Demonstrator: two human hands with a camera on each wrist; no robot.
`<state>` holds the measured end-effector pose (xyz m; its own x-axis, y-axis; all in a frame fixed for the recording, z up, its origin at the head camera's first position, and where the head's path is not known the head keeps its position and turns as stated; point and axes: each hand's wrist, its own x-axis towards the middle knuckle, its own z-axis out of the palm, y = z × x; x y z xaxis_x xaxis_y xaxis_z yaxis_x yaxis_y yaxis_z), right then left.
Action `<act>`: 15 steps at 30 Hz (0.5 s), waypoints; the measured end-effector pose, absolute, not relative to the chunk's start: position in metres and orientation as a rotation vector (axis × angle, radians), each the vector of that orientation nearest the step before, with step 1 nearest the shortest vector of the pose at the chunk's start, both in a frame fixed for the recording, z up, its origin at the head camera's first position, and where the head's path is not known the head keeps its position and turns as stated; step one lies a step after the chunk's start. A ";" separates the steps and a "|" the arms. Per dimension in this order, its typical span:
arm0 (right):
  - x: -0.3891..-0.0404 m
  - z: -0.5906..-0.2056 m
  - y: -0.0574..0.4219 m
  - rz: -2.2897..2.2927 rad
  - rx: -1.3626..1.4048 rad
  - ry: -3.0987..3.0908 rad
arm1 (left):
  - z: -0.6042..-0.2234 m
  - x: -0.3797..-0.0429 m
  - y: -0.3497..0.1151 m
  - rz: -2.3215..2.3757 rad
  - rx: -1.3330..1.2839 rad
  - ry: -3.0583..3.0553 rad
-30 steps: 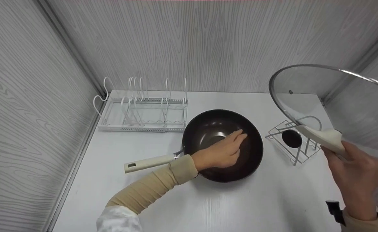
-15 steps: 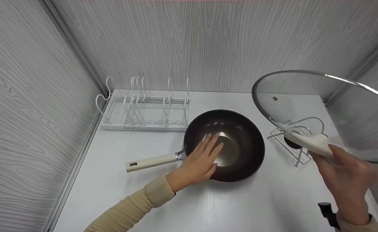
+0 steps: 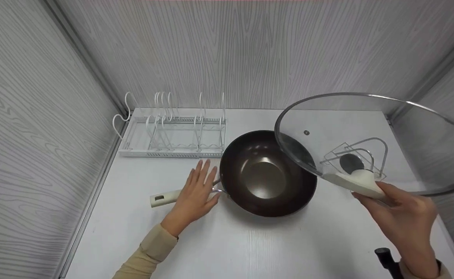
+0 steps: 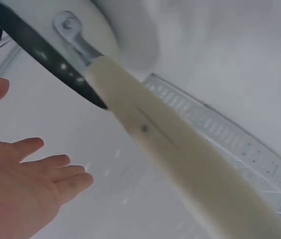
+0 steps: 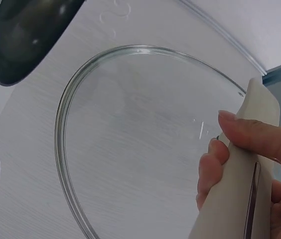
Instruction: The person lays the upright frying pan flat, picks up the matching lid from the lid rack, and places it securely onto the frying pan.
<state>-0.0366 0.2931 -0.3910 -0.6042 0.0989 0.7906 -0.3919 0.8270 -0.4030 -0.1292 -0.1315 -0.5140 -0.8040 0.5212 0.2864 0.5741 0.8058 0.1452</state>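
Note:
A dark wok [image 3: 265,182] stands on the white table, its cream handle [image 3: 165,198] pointing left. My left hand [image 3: 194,195] hovers over the inner part of that handle with fingers straight. In the left wrist view the palm [image 4: 21,184] shows apart from the wok handle [image 4: 165,134]. On the right, my right hand [image 3: 403,221] grips the cream knob [image 3: 353,184] of a large glass lid [image 3: 389,128]. The lid is held tilted in the air, and its left rim overlaps the wok's right side in the head view. Thumb and fingers wrap the knob [image 5: 235,189] in the right wrist view.
A white wire dish rack [image 3: 172,153] stands at the back left of the table. A small wire stand with a dark round piece [image 3: 351,163] is seen through the lid at the right. Grey panels [image 3: 234,54] enclose the table at the back and sides.
My left hand has moved left, out from over the wok's bowl to above its handle. My right hand has carried the lid left and somewhat lower, toward the wok.

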 end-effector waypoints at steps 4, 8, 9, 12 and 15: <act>-0.036 -0.392 0.290 0.726 0.254 -2.108 | -0.526 -0.131 -0.151 -0.280 -0.793 -2.806; -0.036 -0.393 0.289 0.744 0.300 -2.141 | -0.536 -0.131 -0.165 -0.244 -0.771 -2.808; -0.037 -0.394 0.288 0.754 0.305 -2.147 | -0.538 -0.130 -0.168 -0.251 -0.769 -2.804; -0.040 -0.394 0.285 0.751 0.310 -2.176 | -0.543 -0.129 -0.176 -0.273 -0.769 -2.781; -0.044 -0.395 0.282 0.742 0.307 -2.201 | -0.547 -0.129 -0.182 -0.288 -0.768 -2.739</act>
